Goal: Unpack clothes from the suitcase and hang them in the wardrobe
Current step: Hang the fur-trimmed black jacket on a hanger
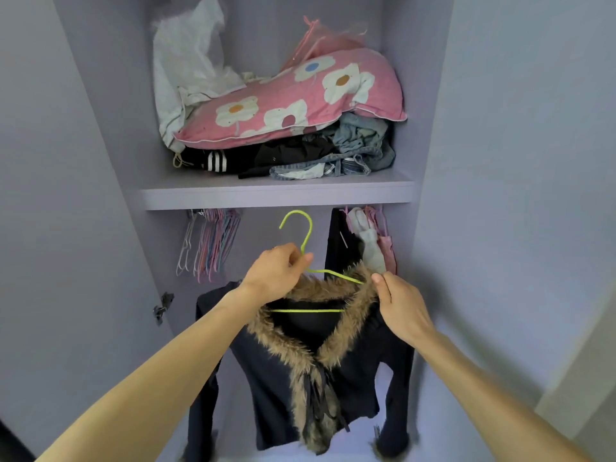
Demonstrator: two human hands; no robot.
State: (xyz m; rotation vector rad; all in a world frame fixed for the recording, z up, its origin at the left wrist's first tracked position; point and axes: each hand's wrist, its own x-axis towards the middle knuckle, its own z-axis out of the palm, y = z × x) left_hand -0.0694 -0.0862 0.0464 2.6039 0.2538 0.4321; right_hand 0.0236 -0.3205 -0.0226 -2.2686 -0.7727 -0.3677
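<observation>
Head view: left fingers (pixel 305 260) pinch the green hanger (pixel 306 310), right fingers (pixel 381 288) grip the cardigan (pixel 273 378); next, hook it above them

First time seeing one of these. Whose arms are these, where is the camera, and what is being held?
No machine here: a person works with bare hands, filmed by one camera worn on their head, looking forward and down into a wardrobe. The left hand pinches a green hanger by its neck; the right hand holds the fur collar of the dark jacket on it. The shelf above carries a pink pillow over folded clothes. Beneath it, spare hangers hang left, garments right.
</observation>
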